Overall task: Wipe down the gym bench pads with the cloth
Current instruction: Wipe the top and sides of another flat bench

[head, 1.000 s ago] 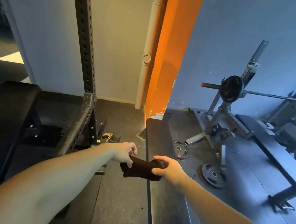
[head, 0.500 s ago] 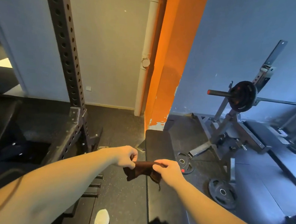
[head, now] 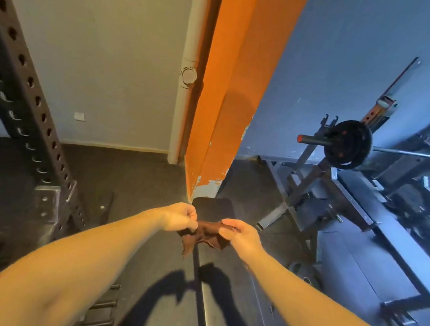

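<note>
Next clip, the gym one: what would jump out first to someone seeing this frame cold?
The eye goes to the centre, where the left hand and right hand each pinch an end of a dark brown cloth, spread between them over the black bench pad. Behind them an orange pillar rises up the middle. At right, a barbell carries a black weight plate.
</note>
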Demonstrator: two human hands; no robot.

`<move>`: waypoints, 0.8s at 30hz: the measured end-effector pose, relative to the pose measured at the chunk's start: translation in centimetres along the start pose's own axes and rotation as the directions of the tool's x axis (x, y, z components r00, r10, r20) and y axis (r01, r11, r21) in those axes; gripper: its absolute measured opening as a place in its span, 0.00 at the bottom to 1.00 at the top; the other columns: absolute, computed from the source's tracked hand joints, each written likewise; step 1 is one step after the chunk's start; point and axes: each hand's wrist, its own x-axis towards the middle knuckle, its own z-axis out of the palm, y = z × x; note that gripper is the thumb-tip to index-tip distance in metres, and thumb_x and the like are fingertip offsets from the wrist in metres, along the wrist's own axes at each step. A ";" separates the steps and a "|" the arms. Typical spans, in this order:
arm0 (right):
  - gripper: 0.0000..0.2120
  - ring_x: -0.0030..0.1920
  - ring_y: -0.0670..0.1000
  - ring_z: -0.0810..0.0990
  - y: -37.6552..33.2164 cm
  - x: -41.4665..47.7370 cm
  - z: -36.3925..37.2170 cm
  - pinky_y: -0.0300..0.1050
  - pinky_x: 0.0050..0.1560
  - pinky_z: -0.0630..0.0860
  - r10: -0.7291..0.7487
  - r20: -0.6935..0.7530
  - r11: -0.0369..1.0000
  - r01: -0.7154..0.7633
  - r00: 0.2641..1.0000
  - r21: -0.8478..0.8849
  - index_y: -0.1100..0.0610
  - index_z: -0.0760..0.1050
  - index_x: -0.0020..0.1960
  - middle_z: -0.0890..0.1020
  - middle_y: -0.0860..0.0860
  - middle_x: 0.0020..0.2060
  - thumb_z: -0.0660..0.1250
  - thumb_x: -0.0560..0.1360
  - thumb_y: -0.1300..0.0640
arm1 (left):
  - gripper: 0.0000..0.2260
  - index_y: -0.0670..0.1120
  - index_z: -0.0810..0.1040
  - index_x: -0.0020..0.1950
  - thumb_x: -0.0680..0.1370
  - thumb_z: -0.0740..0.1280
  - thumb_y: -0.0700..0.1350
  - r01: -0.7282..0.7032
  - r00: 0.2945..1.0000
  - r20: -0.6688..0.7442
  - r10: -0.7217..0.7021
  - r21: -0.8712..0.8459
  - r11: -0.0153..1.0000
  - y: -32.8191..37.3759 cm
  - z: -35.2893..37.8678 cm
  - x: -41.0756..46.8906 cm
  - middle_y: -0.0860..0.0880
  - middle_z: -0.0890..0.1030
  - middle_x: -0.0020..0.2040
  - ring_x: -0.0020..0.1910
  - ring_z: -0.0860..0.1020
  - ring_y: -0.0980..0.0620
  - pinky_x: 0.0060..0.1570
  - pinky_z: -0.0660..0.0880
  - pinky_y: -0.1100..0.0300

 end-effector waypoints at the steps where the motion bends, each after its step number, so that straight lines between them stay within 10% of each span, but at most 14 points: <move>1: 0.14 0.49 0.43 0.80 -0.5 1.2 0.5 0.25 0.38 0.74 0.017 -0.015 1.000 -0.017 1.000 0.022 0.55 0.81 0.61 0.81 0.43 0.50 0.75 0.76 0.60 | 0.06 0.50 0.74 0.43 0.74 0.71 0.44 0.007 1.000 0.015 -0.006 -0.016 1.000 -0.5 -0.9 1.2 0.49 0.76 0.42 0.41 0.73 0.52 0.41 0.70 0.58; 12: 0.33 0.55 0.50 0.80 -2.0 14.9 2.4 0.35 0.46 0.77 0.150 0.054 0.986 -0.145 0.987 -0.085 0.53 0.70 0.71 0.78 0.49 0.59 0.80 0.71 0.59 | 0.28 0.50 0.72 0.70 0.73 0.78 0.48 0.148 0.978 0.158 -0.138 -0.056 0.987 -1.9 -6.3 13.8 0.47 0.78 0.59 0.58 0.78 0.47 0.63 0.76 0.53; 17: 0.11 0.51 0.51 0.83 -1.8 23.5 1.0 0.44 0.47 0.84 0.132 0.205 0.990 -0.121 0.970 -0.066 0.57 0.82 0.58 0.84 0.53 0.52 0.74 0.76 0.61 | 0.06 0.50 0.82 0.47 0.74 0.76 0.47 0.119 0.977 0.160 -0.142 0.147 0.982 0.0 -9.2 22.1 0.49 0.82 0.47 0.48 0.80 0.49 0.52 0.78 0.53; 24: 0.13 0.54 0.50 0.82 -2.0 33.2 0.0 0.49 0.60 0.81 0.230 0.264 0.973 -0.220 0.937 -0.067 0.48 0.76 0.56 0.83 0.49 0.52 0.76 0.76 0.54 | 0.05 0.48 0.76 0.43 0.76 0.71 0.41 0.242 0.970 0.006 -0.242 0.057 0.969 1.1 -10.7 32.1 0.49 0.79 0.42 0.40 0.77 0.52 0.34 0.70 0.61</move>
